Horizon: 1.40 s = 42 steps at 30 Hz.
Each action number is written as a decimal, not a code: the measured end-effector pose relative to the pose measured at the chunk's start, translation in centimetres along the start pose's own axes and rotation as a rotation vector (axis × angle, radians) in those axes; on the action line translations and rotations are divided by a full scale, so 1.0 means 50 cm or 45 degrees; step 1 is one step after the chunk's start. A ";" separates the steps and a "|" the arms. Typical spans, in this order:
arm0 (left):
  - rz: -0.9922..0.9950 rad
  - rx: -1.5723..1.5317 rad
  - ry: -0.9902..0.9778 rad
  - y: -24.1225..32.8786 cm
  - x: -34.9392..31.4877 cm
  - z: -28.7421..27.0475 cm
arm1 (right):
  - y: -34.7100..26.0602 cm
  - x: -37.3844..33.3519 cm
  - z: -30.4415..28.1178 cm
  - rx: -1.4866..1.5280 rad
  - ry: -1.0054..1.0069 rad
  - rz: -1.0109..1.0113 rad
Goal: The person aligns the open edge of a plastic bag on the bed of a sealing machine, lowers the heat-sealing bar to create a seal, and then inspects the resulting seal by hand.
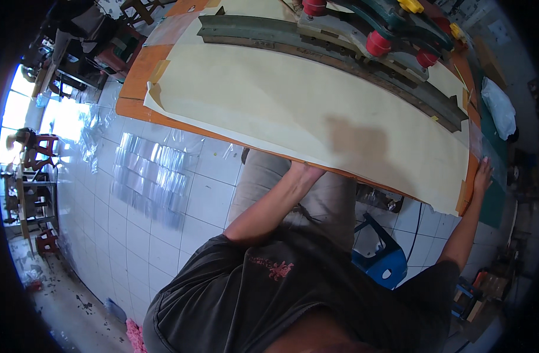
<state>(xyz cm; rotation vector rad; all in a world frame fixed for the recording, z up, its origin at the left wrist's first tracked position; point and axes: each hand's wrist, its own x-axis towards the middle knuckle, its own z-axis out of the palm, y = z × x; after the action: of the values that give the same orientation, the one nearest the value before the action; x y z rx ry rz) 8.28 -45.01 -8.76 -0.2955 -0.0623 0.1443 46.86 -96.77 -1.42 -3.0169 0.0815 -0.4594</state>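
Note:
A large cream paper sheet (251, 100) covers most of an orange-brown tabletop (131, 106), its near-left corner curling up. My left hand (305, 169) reaches under the table's front edge, close to my lap. Its fingers are hidden beneath that edge. At the table's right end, my right hand (484, 175) rests by the side with its fingers stretched out, against a strip of clear plastic (476, 141). Across the sheet's far part lies a long dark metal rail (251, 32). On it stands a dark green machine (393, 20) with red round parts and yellow knobs.
Rows of clear plastic pieces (151, 170) lie on the white tiled floor (210, 194) to the left. A blue plastic stool (381, 259) stands beside my legs. Past the right end is a white plastic bag (499, 106). Wooden furniture and red stools (45, 144) line the left.

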 end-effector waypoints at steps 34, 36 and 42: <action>0.086 0.033 0.076 -0.005 -0.001 0.012 | -0.001 -0.001 0.003 0.087 0.036 0.038; 0.168 0.237 0.227 -0.010 0.000 0.019 | 0.001 0.001 -0.001 0.079 0.030 0.034; 0.117 0.160 0.134 -0.002 0.000 0.002 | 0.008 0.004 -0.003 0.067 0.040 0.037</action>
<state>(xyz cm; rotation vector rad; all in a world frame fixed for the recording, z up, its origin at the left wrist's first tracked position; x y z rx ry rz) 8.27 -45.09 -8.66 -0.1800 0.0643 0.2224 46.98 -97.17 -1.28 -2.9533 0.1130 -0.4980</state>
